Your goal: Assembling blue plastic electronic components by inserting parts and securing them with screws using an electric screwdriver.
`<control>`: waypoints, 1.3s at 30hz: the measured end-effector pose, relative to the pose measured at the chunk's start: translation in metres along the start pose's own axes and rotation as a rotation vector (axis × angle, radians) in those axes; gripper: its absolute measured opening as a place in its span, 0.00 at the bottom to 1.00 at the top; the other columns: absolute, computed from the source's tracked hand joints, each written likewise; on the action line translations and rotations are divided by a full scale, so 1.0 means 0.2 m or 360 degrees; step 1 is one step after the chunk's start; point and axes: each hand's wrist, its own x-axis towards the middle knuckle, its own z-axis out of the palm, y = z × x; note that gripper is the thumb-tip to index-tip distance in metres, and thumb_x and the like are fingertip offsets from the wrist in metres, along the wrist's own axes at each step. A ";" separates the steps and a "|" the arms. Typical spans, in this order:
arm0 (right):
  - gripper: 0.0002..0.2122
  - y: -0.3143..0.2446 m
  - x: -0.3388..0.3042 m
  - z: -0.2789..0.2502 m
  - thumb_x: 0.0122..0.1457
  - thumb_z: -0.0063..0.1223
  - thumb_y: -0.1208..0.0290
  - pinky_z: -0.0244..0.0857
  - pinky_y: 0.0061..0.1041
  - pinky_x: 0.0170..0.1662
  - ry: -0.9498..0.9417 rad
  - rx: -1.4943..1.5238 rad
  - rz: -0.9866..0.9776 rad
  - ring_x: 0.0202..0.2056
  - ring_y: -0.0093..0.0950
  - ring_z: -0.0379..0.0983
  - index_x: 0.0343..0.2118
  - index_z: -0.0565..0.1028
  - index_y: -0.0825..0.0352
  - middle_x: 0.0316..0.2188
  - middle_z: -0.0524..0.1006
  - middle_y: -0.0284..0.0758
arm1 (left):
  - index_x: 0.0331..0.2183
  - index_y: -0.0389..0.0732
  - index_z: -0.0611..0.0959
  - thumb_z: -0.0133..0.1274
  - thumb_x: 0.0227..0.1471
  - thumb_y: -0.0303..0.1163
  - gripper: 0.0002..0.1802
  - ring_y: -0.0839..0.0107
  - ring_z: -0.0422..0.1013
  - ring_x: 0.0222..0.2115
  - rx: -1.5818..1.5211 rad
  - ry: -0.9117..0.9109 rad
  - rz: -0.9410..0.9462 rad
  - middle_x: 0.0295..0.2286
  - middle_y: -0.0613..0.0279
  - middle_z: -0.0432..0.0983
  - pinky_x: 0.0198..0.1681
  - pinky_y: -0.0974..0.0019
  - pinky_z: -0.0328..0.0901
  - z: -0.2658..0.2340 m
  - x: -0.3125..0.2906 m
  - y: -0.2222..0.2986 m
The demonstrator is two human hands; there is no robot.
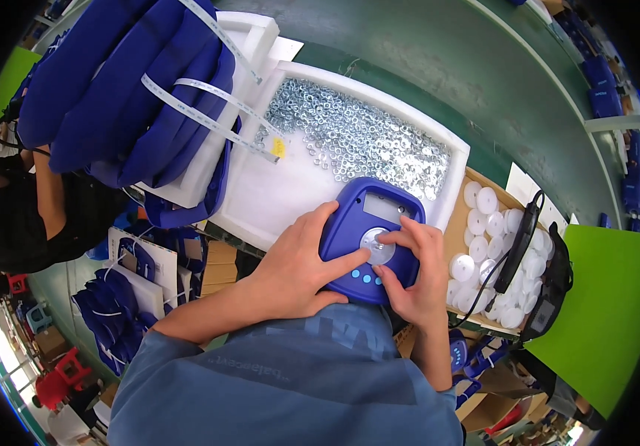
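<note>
Blue plastic device casing (370,238): rounded, with a pale window near its top, a grey round disc (376,246) at centre and small light-blue buttons below. Held at the near edge of the white foam tray (275,197), above the person's lap.
Left hand (298,264): clasped around the casing's left side, thumb lying toward the disc.
Right hand (417,271): fingers pressed on the disc, thumb at the casing's lower edge.
White foam tray: carries a heap of small silver washers (357,137).
Cardboard box (460,223), right: holds white round discs (495,256).
Black cabled tool (519,241): lies across the box.
Blue padded bundles (123,82), upper left: strapped with white tape.
</note>
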 end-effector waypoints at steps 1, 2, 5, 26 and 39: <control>0.39 0.00 0.01 -0.01 0.45 0.69 0.84 0.66 0.38 0.58 0.0000 -0.0007 0.0000 0.53 0.41 0.70 0.65 0.69 0.70 0.45 0.85 0.36 | 0.57 0.52 0.85 0.79 0.36 0.46 0.43 0.33 0.60 0.64 0.0032 -0.0012 0.0014 0.64 0.30 0.55 0.64 0.42 0.64 0.00 0.00 -0.01; 0.38 -0.01 0.03 -0.02 0.46 0.69 0.84 0.68 0.38 0.56 -0.0021 -0.0046 -0.0055 0.51 0.40 0.73 0.64 0.69 0.70 0.46 0.85 0.37 | 0.57 0.52 0.85 0.79 0.36 0.46 0.43 0.33 0.60 0.64 0.0029 -0.0006 0.0019 0.64 0.30 0.55 0.64 0.42 0.64 0.00 0.00 -0.01; 0.34 -0.03 0.04 -0.08 0.48 0.68 0.85 0.72 0.36 0.51 0.0012 -0.0025 -0.0044 0.48 0.39 0.77 0.63 0.72 0.69 0.46 0.84 0.39 | 0.57 0.53 0.85 0.79 0.36 0.45 0.42 0.33 0.60 0.63 0.0022 -0.0006 0.0009 0.64 0.30 0.55 0.64 0.42 0.63 0.00 0.01 0.01; 0.05 0.35 0.41 -0.16 0.54 0.68 0.79 0.74 0.30 0.37 0.0284 -0.0701 0.0001 0.32 0.34 0.80 0.34 0.87 0.66 0.31 0.84 0.37 | 0.57 0.57 0.85 0.78 0.37 0.43 0.42 0.36 0.63 0.61 -0.0095 0.0190 -0.0020 0.65 0.35 0.57 0.63 0.43 0.63 0.06 -0.05 -0.02; 0.10 -0.03 0.07 0.02 0.47 0.68 0.86 0.73 0.29 0.38 0.0167 -0.0402 -0.0314 0.37 0.33 0.79 0.32 0.86 0.67 0.32 0.83 0.33 | 0.57 0.55 0.85 0.78 0.36 0.42 0.41 0.37 0.62 0.61 -0.0141 0.0220 -0.0018 0.65 0.34 0.57 0.63 0.43 0.63 0.08 -0.06 -0.03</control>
